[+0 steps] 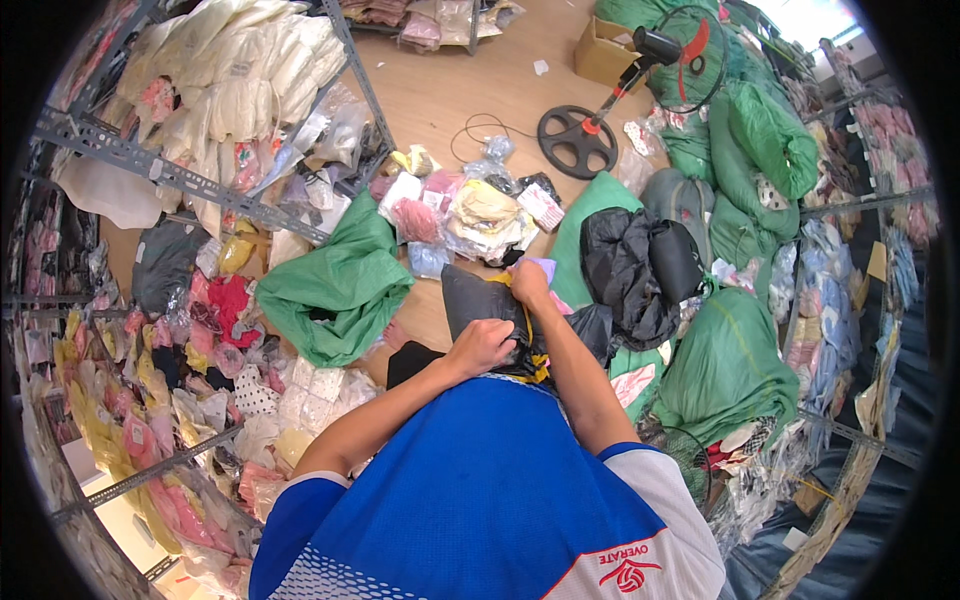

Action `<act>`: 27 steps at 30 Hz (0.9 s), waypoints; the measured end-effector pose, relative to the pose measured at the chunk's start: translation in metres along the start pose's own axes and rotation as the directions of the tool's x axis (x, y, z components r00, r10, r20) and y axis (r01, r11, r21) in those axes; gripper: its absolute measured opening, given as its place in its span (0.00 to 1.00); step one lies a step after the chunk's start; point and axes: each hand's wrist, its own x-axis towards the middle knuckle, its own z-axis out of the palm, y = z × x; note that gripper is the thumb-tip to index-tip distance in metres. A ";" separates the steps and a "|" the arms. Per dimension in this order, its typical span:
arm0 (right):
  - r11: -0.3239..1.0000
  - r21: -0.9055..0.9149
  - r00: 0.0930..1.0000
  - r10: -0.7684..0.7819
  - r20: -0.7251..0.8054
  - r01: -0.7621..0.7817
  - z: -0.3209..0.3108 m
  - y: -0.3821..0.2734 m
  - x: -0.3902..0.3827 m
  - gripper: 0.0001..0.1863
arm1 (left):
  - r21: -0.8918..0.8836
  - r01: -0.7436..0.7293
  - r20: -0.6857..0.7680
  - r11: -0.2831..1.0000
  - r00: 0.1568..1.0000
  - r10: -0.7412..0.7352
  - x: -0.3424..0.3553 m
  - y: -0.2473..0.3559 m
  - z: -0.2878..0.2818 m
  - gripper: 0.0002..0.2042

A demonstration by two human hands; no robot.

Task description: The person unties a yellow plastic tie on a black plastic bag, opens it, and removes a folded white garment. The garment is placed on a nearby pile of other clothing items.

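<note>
In front of my body stands a black plastic bag (468, 298) with a yellow drawstring (540, 366) along its side. My right hand (530, 284) is closed at the bag's upper right, pinching a yellow strip at its edge. Nearer to me, my left hand (484, 346) is curled shut against the bag's lower left; what its fingers hold is hidden. Just beyond the bag lies a pile of plastic-wrapped clothes (485, 215), white, pink and yellow. An opened green sack (338, 280) slumps to the left of my hands.
A black bundle (625, 265) and a full green sack (728, 365) sit at the right. Farther off are a standing fan (578, 142) and a cardboard box (605, 55). Metal shelving (180, 172) with bagged garments lines the left; bagged clothes (815, 310) line the right.
</note>
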 end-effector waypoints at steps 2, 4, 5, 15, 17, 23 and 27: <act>0.998 0.009 0.998 0.067 -0.008 -0.067 0.005 0.007 -0.001 0.23 | -0.008 -0.003 0.003 1.000 1.000 0.003 -0.001 -0.001 0.000 0.12; 0.974 0.129 0.981 0.175 0.088 -0.186 0.017 0.025 0.006 0.24 | -0.022 -0.008 0.009 1.000 1.000 0.008 0.001 0.001 -0.001 0.12; 0.951 0.185 0.965 0.224 0.139 -0.247 0.022 0.036 0.010 0.24 | -0.029 -0.012 0.013 1.000 1.000 0.012 0.002 0.003 -0.001 0.12; 0.950 0.209 0.938 -0.274 0.211 0.231 0.006 0.011 0.004 0.28 | -0.033 -0.003 0.033 0.999 0.999 0.004 0.002 0.003 -0.003 0.13; 0.968 0.222 0.898 -0.198 0.394 0.116 0.002 0.011 0.018 0.25 | -0.054 -0.028 0.045 0.998 0.999 0.030 0.001 0.004 -0.002 0.13; 0.945 -0.066 0.915 -0.291 0.279 0.320 0.003 -0.008 0.026 0.16 | -0.046 -0.037 0.042 0.998 0.998 0.039 -0.001 0.004 -0.004 0.13; 0.975 -0.107 0.957 -0.167 0.239 0.196 0.007 -0.005 0.025 0.20 | -0.057 -0.028 0.022 0.998 0.999 0.030 -0.007 0.002 -0.004 0.13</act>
